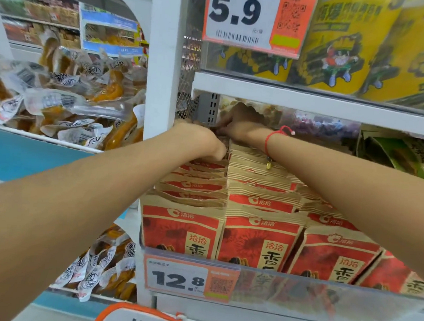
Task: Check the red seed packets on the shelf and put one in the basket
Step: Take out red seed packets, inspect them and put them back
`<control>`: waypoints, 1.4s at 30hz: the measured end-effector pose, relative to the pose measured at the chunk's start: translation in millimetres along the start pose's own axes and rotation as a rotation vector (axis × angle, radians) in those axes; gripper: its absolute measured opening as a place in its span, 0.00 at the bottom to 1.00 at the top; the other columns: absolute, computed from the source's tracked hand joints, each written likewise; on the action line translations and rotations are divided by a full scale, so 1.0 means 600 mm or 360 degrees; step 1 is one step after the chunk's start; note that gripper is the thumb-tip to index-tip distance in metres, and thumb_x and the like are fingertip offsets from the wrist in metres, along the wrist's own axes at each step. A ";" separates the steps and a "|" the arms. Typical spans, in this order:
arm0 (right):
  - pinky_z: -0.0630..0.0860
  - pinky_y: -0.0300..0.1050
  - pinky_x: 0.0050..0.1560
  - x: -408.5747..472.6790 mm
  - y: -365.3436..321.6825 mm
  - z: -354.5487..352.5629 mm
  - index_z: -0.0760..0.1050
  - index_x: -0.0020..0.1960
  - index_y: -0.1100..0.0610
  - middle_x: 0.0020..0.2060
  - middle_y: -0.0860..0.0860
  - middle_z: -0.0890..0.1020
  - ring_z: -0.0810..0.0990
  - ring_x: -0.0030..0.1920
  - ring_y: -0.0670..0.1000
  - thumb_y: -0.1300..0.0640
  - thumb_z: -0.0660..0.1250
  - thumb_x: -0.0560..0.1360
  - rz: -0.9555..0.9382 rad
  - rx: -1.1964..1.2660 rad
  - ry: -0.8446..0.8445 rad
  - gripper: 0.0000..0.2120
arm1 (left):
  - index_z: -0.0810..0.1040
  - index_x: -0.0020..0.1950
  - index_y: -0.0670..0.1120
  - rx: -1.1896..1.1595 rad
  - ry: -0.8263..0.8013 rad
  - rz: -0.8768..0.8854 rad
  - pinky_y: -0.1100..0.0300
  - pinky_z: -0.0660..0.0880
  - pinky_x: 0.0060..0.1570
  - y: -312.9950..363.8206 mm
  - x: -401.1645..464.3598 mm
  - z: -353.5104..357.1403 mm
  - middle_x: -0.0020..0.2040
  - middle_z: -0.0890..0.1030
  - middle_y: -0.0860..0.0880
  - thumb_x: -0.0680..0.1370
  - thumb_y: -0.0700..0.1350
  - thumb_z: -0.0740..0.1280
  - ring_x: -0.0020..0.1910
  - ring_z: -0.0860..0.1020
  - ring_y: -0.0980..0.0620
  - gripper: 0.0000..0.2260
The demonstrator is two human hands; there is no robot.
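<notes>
Supermarket shelf (309,96) before me: red seed packets (261,237) in upright rows running front to back. My left hand (197,139) and right hand (240,127) reach the rearmost ones; grips seemingly curled, unclear. Basket (146,317) waits below.

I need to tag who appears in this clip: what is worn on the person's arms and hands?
Both forearms are bare, with no sleeves or gloves in view. The right wrist carries a thin red string bracelet with a knotted end and a small gold-coloured charm hanging from it. The left wrist shows nothing worn.
</notes>
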State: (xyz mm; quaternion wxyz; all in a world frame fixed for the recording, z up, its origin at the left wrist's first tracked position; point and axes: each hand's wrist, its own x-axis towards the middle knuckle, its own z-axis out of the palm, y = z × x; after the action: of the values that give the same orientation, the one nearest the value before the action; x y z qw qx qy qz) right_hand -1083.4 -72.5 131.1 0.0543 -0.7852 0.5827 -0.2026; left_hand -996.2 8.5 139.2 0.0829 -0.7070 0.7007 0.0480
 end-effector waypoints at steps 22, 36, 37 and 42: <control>0.52 0.43 0.75 -0.142 0.010 -0.063 0.57 0.77 0.58 0.76 0.55 0.59 0.57 0.76 0.53 0.54 0.49 0.84 -0.0232 -0.0116 -0.0597 0.22 | 0.65 0.73 0.36 -0.0251 -0.0014 0.0073 0.49 0.66 0.68 0.016 -0.090 -0.009 0.72 0.67 0.39 0.83 0.42 0.51 0.69 0.69 0.40 0.19; 0.68 0.48 0.63 -0.420 0.051 -0.096 0.79 0.60 0.50 0.60 0.47 0.78 0.73 0.61 0.49 0.44 0.61 0.79 -0.0443 -0.0210 0.0355 0.16 | 0.70 0.72 0.54 -0.0570 0.0856 0.0654 0.55 0.62 0.66 -0.038 -0.273 0.103 0.68 0.75 0.55 0.83 0.53 0.55 0.67 0.71 0.53 0.17; 0.69 0.46 0.58 -0.420 0.050 -0.094 0.79 0.59 0.50 0.59 0.46 0.78 0.74 0.60 0.49 0.43 0.64 0.77 -0.0449 -0.0271 0.0337 0.16 | 0.70 0.71 0.55 -0.0537 0.0885 0.0715 0.54 0.61 0.68 -0.042 -0.273 0.107 0.69 0.74 0.56 0.82 0.54 0.57 0.67 0.71 0.54 0.18; 0.69 0.46 0.57 -0.397 0.052 -0.095 0.78 0.52 0.52 0.59 0.47 0.75 0.71 0.60 0.50 0.41 0.69 0.72 -0.0421 -0.0199 0.0229 0.16 | 0.76 0.65 0.54 -0.0458 0.1072 0.0687 0.56 0.66 0.64 -0.034 -0.264 0.108 0.67 0.74 0.57 0.78 0.56 0.64 0.66 0.69 0.56 0.17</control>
State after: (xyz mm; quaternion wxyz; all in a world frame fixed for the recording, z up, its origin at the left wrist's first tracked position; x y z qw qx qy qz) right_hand -1189.9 149.6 112.4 -0.0636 -0.8403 0.4881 -0.2271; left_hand -975.0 176.2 105.5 -0.2623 -0.5245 0.8068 -0.0721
